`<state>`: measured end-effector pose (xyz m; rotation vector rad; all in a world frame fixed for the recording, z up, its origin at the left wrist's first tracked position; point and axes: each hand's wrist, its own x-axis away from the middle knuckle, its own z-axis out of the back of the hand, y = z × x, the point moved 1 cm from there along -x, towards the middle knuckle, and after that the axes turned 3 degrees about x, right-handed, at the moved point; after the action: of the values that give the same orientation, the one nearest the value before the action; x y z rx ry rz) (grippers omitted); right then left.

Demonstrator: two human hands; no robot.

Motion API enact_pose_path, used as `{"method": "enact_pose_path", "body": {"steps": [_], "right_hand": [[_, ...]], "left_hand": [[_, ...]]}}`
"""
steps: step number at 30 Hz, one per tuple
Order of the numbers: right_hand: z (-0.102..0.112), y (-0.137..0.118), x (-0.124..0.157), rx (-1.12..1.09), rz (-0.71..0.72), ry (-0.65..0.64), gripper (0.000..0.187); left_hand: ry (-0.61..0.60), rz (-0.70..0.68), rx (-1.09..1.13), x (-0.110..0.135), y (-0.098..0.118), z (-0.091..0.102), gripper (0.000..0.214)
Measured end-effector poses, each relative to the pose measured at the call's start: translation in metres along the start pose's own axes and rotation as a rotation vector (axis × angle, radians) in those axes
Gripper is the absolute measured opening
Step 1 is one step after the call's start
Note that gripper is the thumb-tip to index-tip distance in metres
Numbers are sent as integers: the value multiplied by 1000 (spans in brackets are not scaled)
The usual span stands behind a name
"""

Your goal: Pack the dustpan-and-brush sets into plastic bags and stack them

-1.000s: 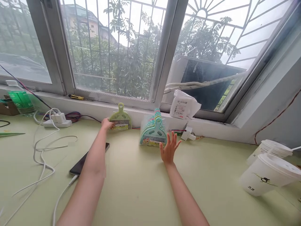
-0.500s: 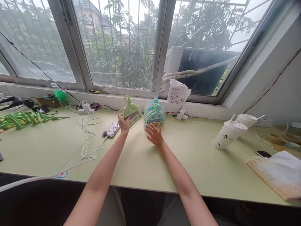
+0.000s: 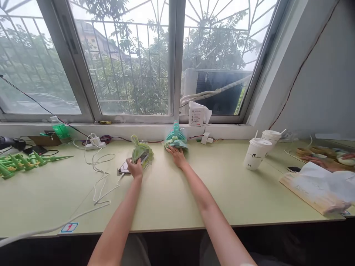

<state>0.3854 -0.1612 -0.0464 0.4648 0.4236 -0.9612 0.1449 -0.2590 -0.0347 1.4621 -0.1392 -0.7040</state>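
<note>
Head view: a packaged light-green dustpan set is gripped at its near edge by the left hand, fingers closed on it, tilted up off the pale green table just right of a phone, while the right hand is laid open and flat against the near side of a stack of teal dustpan sets standing at the far edge under the window. Two white lidded cups are seen to the right, green plastic pieces far left, white cables left of the phone, and another person's hand at the far right.
</note>
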Motion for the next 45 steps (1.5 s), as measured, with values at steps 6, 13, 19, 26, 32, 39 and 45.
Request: {"method": "enact_pose_path", "body": {"steps": [6, 13, 19, 26, 32, 39, 45], "right_hand": [[1, 49, -39, 51, 211, 47, 78], [-5, 70, -67, 38, 293, -15, 91], [-8, 61, -58, -7, 288, 34, 83], [-10, 75, -47, 51, 9, 100, 66], [-16, 80, -59, 12, -124, -6, 60], [-23, 68, -56, 62, -123, 87, 65], [-34, 61, -55, 27, -202, 159, 68]], "left_hand": [[-34, -7, 11, -8, -8, -8, 33], [-59, -17, -29, -4, -7, -11, 33], [-84, 0, -17, -4, -11, -14, 35], [-36, 13, -22, -2, -4, -11, 33], [-33, 42, 9, -1, -2, -9, 35], [-26, 59, 26, -1, -3, -11, 35], [-22, 52, 30, -1, -2, -11, 36]]}}
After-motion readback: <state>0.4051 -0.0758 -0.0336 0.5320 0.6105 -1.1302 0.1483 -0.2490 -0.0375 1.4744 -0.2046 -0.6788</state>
